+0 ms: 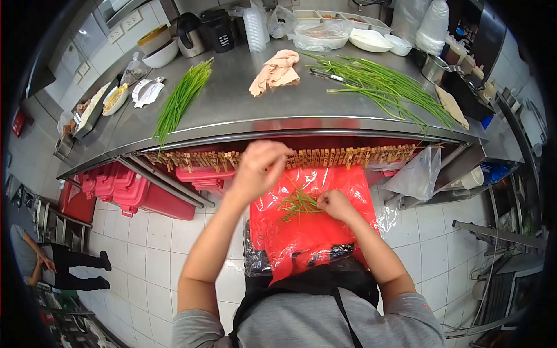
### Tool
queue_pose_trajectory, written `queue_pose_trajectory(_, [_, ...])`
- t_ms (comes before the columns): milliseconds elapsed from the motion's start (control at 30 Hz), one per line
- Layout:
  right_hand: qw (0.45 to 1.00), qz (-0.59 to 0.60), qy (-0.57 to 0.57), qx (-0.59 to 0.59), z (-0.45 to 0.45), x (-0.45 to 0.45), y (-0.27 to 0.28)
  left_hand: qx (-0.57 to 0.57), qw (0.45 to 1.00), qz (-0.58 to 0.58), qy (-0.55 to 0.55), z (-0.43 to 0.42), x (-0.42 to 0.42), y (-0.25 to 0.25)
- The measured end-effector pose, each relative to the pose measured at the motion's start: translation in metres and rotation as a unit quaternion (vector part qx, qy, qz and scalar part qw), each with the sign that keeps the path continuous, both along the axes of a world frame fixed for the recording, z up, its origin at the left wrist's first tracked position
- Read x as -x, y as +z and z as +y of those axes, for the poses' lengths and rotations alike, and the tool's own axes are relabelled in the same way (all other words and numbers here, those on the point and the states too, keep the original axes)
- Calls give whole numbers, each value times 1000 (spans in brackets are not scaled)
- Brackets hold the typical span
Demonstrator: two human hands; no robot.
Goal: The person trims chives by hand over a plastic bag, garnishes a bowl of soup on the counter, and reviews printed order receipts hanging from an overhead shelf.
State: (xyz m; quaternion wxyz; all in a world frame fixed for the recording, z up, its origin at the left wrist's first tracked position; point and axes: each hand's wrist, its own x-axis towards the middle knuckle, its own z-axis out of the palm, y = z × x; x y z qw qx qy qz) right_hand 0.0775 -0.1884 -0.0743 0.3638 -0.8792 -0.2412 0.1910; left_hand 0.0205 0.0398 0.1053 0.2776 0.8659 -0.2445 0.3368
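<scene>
A red plastic bag (354,226) lies spread over my lap, with a loose pile of thin green trimmings (299,203) that look like chives on it. My right hand (337,205) is closed in a pinch at the pile's right edge, its fingertips on the green stalks. Raised above the bag to the left, my left hand (261,168) has its fingers curled together; what they hold, if anything, is hidden. Behind it runs a row of wooden clothespins (360,156) under the counter edge. On the counter lie a bundle of chives (184,95) at left and a larger spread of chives (389,84) at right.
The steel counter (232,107) carries a crumpled pinkish cloth (277,72), a black-handled tool (328,75), stacked plastic cups (254,29) and white bowls (371,40). Pink lidded bins (139,188) stand below left. A clear bag (419,174) hangs at right. Another person (55,258) is at far left.
</scene>
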Motion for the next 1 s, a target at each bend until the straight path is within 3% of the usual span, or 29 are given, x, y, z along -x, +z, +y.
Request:
queue_pose_trajectory(133, [983,125,-9,-134,-9,-1,42,123,975,181,-45,-16,9,-69])
queue_pose_trajectory(267, [956,198,15,-214,-8,3,56,216,946,242,14,-22,12,-111])
queue_pose_trajectory(367, [940,238,26,-242,-2,7,60,448,815,363,-62,-33,19,-117])
queue_pose_trajectory(400, [940,237,30,-244,1,10,63,478,788,382,-65,-33,19,-119])
queue_pose_trajectory(500, [945,225,42,-235,7,14,66,497,756,413,-106,-36,24,-121])
queue_pose_trajectory(700, [953,203,21,-223,10,13,65,522,753,399,-38,-30,27,-115])
queue_pose_trajectory(1000, [936,221,2,-274,21,17,68,565,720,401,-43,-28,29,-114])
